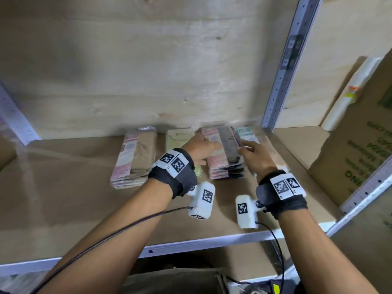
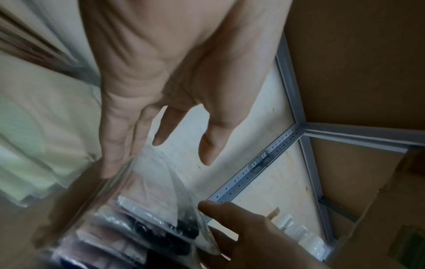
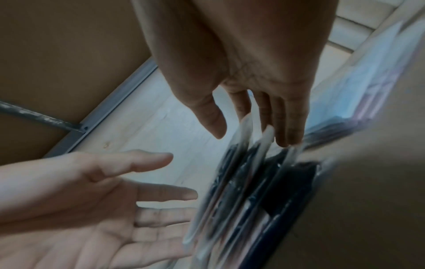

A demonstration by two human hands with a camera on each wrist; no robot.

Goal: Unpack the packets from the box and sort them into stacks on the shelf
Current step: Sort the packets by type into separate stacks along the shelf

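Observation:
Several stacks of flat packets lie at the back of the shelf (image 1: 74, 187): a tan-and-pink stack (image 1: 135, 158), a pale green stack (image 1: 177, 139), a dark-and-pink stack (image 1: 224, 153) and a light blue stack (image 1: 252, 133). My left hand (image 1: 203, 148) is at the left side of the dark stack (image 2: 138, 227), fingers straight, over the green stack (image 2: 34, 127). My right hand (image 1: 251, 151) is at its right side, straight fingers (image 3: 287, 127) touching the packet edges (image 3: 253, 191). Neither hand holds a packet. The left palm (image 3: 103, 209) faces the stack.
A grey perforated upright (image 1: 282, 68) stands just behind the blue stack. A large printed cardboard box (image 1: 360, 155) and a white roll (image 1: 352, 90) fill the bay to the right. The shelf's metal front rail (image 1: 191, 244) runs below my wrists, an open carton (image 1: 180, 281) beneath it.

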